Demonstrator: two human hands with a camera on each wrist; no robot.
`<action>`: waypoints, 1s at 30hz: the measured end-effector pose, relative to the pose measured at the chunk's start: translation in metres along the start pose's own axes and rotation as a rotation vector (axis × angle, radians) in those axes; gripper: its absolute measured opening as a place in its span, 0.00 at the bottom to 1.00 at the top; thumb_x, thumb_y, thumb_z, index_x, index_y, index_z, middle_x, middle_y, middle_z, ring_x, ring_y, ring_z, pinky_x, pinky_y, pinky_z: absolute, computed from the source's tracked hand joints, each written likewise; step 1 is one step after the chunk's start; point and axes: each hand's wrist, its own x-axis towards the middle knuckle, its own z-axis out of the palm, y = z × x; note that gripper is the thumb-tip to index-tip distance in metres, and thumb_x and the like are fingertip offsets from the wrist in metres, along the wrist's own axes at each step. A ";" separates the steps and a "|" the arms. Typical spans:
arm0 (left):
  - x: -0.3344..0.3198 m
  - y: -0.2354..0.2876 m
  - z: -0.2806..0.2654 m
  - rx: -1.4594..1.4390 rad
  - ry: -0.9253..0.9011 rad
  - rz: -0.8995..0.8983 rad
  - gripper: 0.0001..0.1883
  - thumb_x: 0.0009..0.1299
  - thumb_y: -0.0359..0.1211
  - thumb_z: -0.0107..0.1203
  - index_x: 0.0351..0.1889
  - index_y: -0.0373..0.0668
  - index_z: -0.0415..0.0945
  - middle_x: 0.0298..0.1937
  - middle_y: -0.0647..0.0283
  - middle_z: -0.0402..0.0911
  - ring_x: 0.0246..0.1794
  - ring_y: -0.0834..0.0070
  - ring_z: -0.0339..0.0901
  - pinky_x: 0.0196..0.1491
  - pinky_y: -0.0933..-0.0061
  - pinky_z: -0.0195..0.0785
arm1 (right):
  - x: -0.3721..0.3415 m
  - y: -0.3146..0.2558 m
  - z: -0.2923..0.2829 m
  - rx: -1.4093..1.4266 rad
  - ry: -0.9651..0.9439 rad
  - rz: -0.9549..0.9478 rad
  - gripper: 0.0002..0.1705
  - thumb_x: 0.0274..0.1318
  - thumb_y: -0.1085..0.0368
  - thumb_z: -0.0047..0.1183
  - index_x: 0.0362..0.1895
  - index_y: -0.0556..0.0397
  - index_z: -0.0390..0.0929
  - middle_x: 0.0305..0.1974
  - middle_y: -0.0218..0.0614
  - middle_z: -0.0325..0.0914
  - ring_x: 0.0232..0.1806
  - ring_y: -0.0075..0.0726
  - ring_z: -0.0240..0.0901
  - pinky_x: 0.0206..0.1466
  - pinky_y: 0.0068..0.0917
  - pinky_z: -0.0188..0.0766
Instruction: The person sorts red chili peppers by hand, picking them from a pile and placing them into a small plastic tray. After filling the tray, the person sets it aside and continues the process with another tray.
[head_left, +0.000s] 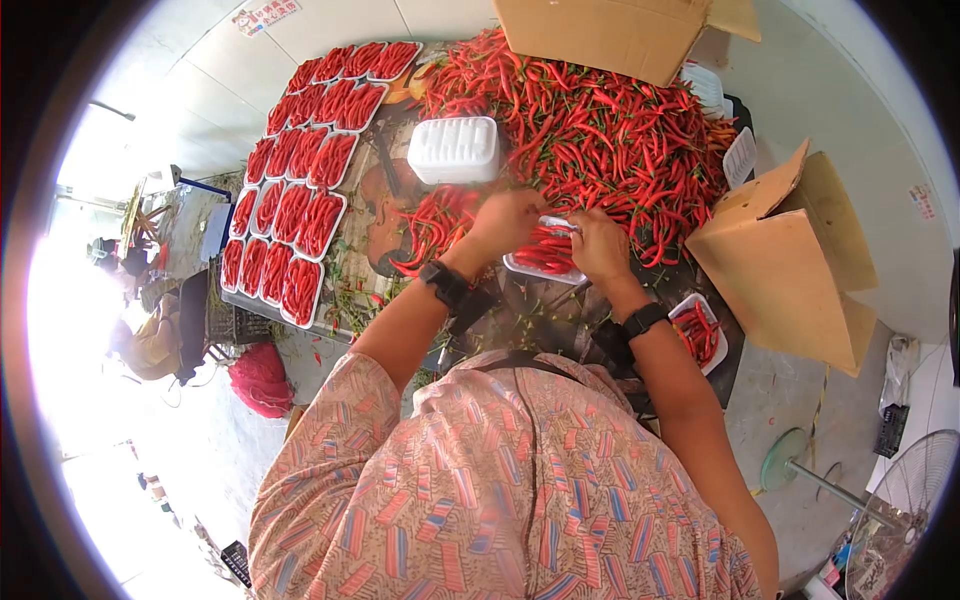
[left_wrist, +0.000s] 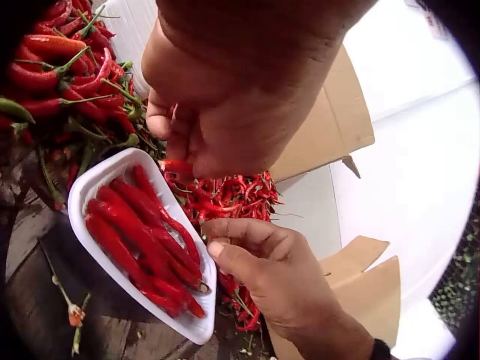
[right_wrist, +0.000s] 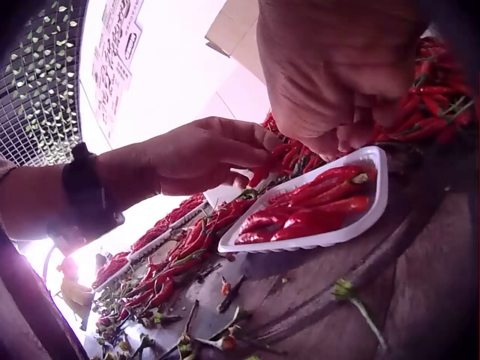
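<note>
My left hand pinches a red chili between thumb and fingers. Facing it is my right hand, its fingers bent and the thumb close to the forefinger; whether a small thing is between them, I cannot tell. Just below both hands, a white tray holds several red chilies laid side by side. In the left wrist view, my right fingertips are beside the tray's edge.
A large chili heap covers the table's back right. Stacked white trays stand before it, with a smaller pile nearby. Rows of filled trays lie left; another chili tray is right. Cardboard boxes stand around, and stem scraps litter the table.
</note>
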 end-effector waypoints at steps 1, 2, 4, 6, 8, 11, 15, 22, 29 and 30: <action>0.002 -0.008 0.003 0.001 -0.001 -0.002 0.07 0.59 0.28 0.52 0.34 0.44 0.78 0.33 0.53 0.80 0.37 0.54 0.78 0.39 0.58 0.70 | 0.000 0.001 0.001 0.001 -0.001 0.000 0.11 0.47 0.69 0.56 0.38 0.51 0.81 0.37 0.40 0.76 0.39 0.49 0.75 0.44 0.43 0.72; 0.004 -0.018 0.008 0.054 -0.012 0.099 0.07 0.58 0.28 0.51 0.34 0.43 0.79 0.33 0.53 0.80 0.37 0.53 0.78 0.39 0.57 0.70 | 0.000 0.002 0.003 -0.037 -0.028 0.011 0.11 0.47 0.68 0.56 0.38 0.51 0.81 0.38 0.40 0.76 0.40 0.49 0.75 0.44 0.43 0.73; 0.008 -0.027 0.013 0.106 -0.025 0.198 0.08 0.58 0.28 0.50 0.33 0.43 0.79 0.33 0.53 0.80 0.36 0.52 0.77 0.39 0.55 0.70 | 0.000 0.006 0.007 -0.076 -0.056 0.023 0.11 0.48 0.68 0.56 0.39 0.50 0.81 0.38 0.40 0.76 0.40 0.48 0.75 0.44 0.43 0.73; 0.010 -0.030 0.018 0.187 -0.036 0.316 0.09 0.55 0.27 0.52 0.33 0.43 0.79 0.33 0.54 0.80 0.37 0.53 0.77 0.41 0.56 0.70 | 0.001 0.009 0.011 -0.134 -0.042 -0.007 0.10 0.48 0.68 0.56 0.38 0.49 0.81 0.36 0.39 0.75 0.41 0.48 0.75 0.44 0.42 0.73; 0.010 -0.029 0.019 0.210 -0.045 0.322 0.09 0.54 0.26 0.53 0.33 0.42 0.79 0.33 0.54 0.80 0.38 0.53 0.76 0.42 0.56 0.70 | 0.001 0.010 0.013 -0.129 -0.045 -0.012 0.09 0.48 0.68 0.56 0.37 0.48 0.82 0.35 0.38 0.75 0.41 0.47 0.75 0.44 0.42 0.73; 0.011 -0.025 0.017 0.233 -0.056 0.342 0.09 0.53 0.25 0.54 0.32 0.42 0.78 0.34 0.56 0.78 0.40 0.54 0.75 0.43 0.57 0.69 | -0.001 0.012 0.015 -0.139 -0.043 -0.030 0.08 0.48 0.68 0.56 0.36 0.48 0.82 0.34 0.37 0.75 0.41 0.46 0.75 0.43 0.41 0.73; 0.012 -0.025 0.019 0.218 -0.054 0.395 0.09 0.53 0.25 0.56 0.32 0.42 0.78 0.35 0.58 0.75 0.40 0.56 0.75 0.42 0.58 0.70 | -0.002 0.013 0.019 -0.147 -0.011 -0.070 0.07 0.48 0.69 0.56 0.34 0.49 0.82 0.34 0.37 0.75 0.40 0.46 0.74 0.44 0.40 0.72; 0.015 -0.036 0.031 0.214 -0.027 0.469 0.09 0.52 0.25 0.56 0.32 0.43 0.78 0.35 0.59 0.75 0.40 0.58 0.75 0.41 0.60 0.70 | -0.006 0.009 0.012 -0.082 0.013 -0.119 0.08 0.48 0.71 0.54 0.34 0.52 0.82 0.35 0.39 0.75 0.41 0.47 0.74 0.45 0.40 0.72; 0.008 -0.028 0.016 0.279 0.005 0.493 0.08 0.53 0.27 0.56 0.32 0.46 0.79 0.36 0.61 0.76 0.39 0.60 0.76 0.41 0.61 0.71 | -0.007 0.012 0.010 -0.049 0.007 -0.159 0.10 0.48 0.72 0.53 0.37 0.54 0.81 0.35 0.40 0.75 0.42 0.49 0.73 0.46 0.42 0.71; 0.006 -0.027 0.010 0.276 0.022 0.464 0.08 0.53 0.28 0.55 0.31 0.46 0.79 0.36 0.61 0.77 0.39 0.60 0.76 0.40 0.61 0.71 | -0.007 0.012 0.009 -0.051 -0.004 -0.158 0.10 0.48 0.72 0.52 0.38 0.54 0.81 0.35 0.40 0.74 0.42 0.49 0.73 0.47 0.42 0.71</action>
